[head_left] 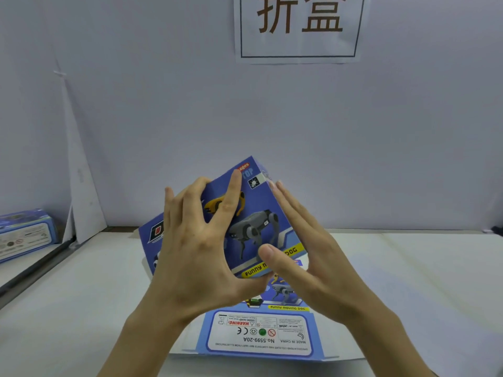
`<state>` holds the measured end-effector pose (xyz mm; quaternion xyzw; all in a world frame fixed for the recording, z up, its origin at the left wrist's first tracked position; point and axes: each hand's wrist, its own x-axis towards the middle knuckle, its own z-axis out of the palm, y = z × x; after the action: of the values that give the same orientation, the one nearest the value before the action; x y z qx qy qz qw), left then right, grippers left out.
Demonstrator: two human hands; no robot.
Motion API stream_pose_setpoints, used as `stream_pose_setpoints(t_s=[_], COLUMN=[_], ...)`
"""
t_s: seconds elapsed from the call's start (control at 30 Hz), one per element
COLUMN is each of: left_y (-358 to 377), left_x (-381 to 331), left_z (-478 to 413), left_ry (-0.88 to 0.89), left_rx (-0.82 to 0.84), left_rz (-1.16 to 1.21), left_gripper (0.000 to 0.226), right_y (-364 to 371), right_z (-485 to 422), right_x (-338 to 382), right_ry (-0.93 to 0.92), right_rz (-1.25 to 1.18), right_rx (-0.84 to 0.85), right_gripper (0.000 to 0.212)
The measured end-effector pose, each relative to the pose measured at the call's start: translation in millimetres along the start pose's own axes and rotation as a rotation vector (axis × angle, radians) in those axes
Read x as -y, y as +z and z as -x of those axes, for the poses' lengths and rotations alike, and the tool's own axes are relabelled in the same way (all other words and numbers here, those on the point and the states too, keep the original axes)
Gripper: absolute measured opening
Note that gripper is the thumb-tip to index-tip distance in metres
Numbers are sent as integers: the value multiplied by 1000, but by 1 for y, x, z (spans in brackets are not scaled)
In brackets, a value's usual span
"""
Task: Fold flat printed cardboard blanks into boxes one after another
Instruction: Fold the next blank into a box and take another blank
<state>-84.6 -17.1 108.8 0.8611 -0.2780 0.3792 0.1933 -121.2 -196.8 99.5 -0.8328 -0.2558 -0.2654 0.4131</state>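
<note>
Two hands in shot: left hand (196, 248), right hand (313, 257). Boxes: 2, one box (253, 221) raised between the hands, a 2nd box (24, 235) at far left. Flat blanks: 1 blank (261, 336) visible on the table (408, 281), can't tell if others lie under it. One table. One wall sign (298, 28), w/ 2 large characters. One white sheet (84, 202) propped in the left corner.
</note>
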Motion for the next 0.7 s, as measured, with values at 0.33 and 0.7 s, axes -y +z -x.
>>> stream_pose_setpoints(t_s=[0.33, 0.7], left_y=[4, 16], left_x=[8, 15], left_z=[-5, -10], left_ry=[-223, -647], left_rx=[-114, -83], left_rz=[66, 1360], left_gripper=[118, 102], right_y=[11, 5], right_z=[-10, -9], right_x=[-13, -28], right_ry=[320, 280], right_rz=[-649, -735], right_rx=[-465, -324], right_gripper=[86, 88])
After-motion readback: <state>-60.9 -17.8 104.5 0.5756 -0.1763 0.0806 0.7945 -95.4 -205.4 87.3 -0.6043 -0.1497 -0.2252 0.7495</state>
